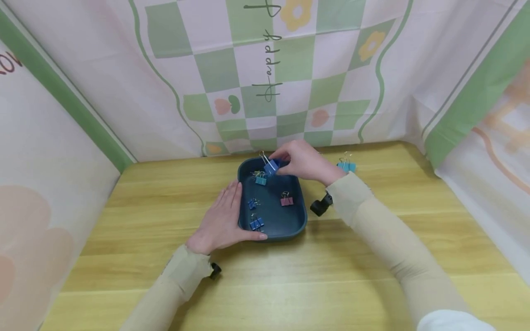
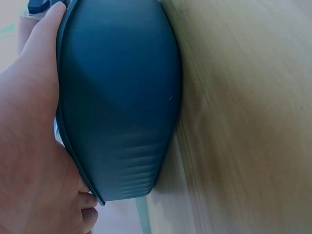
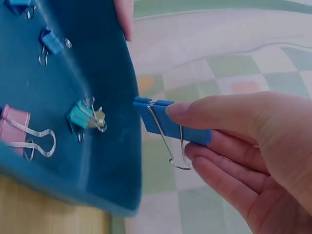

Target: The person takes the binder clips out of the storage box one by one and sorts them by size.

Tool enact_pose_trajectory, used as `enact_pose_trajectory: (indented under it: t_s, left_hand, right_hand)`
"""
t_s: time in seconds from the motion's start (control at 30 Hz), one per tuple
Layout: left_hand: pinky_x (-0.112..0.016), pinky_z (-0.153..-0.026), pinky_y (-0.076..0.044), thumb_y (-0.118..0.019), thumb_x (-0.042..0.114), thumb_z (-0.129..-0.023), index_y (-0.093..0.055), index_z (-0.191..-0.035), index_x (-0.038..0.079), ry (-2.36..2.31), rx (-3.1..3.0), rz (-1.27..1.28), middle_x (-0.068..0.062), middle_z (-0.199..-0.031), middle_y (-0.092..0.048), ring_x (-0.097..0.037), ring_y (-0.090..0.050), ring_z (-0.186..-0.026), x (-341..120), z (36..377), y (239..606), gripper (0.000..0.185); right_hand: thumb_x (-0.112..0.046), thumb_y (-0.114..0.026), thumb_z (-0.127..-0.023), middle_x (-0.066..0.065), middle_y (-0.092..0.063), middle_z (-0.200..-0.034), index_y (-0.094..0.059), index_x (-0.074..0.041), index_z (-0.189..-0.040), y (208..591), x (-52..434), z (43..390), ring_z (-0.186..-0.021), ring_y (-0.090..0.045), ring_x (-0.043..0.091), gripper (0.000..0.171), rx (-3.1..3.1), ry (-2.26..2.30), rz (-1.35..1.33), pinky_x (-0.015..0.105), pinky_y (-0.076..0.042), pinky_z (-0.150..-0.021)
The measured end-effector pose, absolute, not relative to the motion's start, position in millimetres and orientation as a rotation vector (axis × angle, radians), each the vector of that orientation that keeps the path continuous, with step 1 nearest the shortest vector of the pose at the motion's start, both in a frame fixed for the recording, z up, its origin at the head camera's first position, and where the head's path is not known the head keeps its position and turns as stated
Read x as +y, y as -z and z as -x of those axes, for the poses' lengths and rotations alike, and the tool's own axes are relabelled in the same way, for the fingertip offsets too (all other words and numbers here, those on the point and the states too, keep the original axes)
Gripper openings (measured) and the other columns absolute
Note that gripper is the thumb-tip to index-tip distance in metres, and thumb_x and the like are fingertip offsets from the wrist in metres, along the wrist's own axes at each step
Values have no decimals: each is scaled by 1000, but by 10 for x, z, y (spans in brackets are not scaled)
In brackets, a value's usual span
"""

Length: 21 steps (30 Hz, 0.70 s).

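Over the far end of a dark blue tray (image 1: pixel 275 220), my right hand (image 1: pixel 301 161) pinches a blue binder clip (image 3: pixel 168 119) between thumb and fingers, its wire handles sticking out. My left hand (image 1: pixel 221 218) lies along the tray's left rim with straight fingers, the thumb across the near corner. Inside the tray are a pink binder clip (image 1: pixel 286 199) at the right, a teal binder clip (image 1: pixel 261 180) beside a small yellowish one (image 3: pixel 100 118) at the far left, and two blue binder clips, one small (image 1: pixel 253 204) and one larger (image 1: pixel 256 224), at the near left.
A teal binder clip (image 1: pixel 346 165) stands on the wooden table (image 1: pixel 165 193) behind my right wrist, partly hidden by it. A patterned curtain (image 1: pixel 256 92) hangs along the table's back edge, with more cloth on both sides.
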State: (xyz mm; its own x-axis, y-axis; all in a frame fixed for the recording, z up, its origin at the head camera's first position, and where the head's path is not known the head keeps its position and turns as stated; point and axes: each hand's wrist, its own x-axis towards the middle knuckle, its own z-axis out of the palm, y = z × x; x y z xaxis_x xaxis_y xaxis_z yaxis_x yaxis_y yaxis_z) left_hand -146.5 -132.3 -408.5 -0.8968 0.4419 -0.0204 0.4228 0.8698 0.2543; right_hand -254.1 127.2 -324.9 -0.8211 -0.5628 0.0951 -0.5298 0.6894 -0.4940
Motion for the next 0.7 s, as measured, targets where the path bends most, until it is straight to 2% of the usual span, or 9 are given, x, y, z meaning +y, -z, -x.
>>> enact_pose_trajectory:
  t_s: [0.23, 0.53, 0.7]
  left_hand:
    - [-36, -123, -1, -42, 102, -65, 1, -162, 1, -375, 2970, -689, -15, -169, 4, -24, 5, -154, -1323, 1463, 4085, 146]
    - [-36, -123, -2, -43, 102, -65, -1, -162, 0, -387, 2978, -691, -15, -169, 2, -23, 5, -154, -1322, 1469, 4098, 147]
    - [-36, -123, -2, -43, 102, -64, -1, -162, 0, -389, 2983, -692, -15, -169, 2, -23, 4, -154, -1323, 1472, 4113, 147]
  right_hand:
    - [-10, -83, -84, 5, -72, -114, -77, -10, -118, 3219, 1479, 2529, -107, -66, 26, 34, 2873, 882, 841, 43, -54, -93]
    - [-7, -83, -82, 4, -72, -104, -75, -8, -113, 3245, 1802, 2534, -97, -66, 25, 32, 2918, 973, 769, 43, -53, -89]
    - [-6, -85, -82, 7, -72, -105, -74, -6, -112, 3274, 2004, 2546, -97, -66, 26, 32, 2911, 1055, 700, 44, -52, -90]
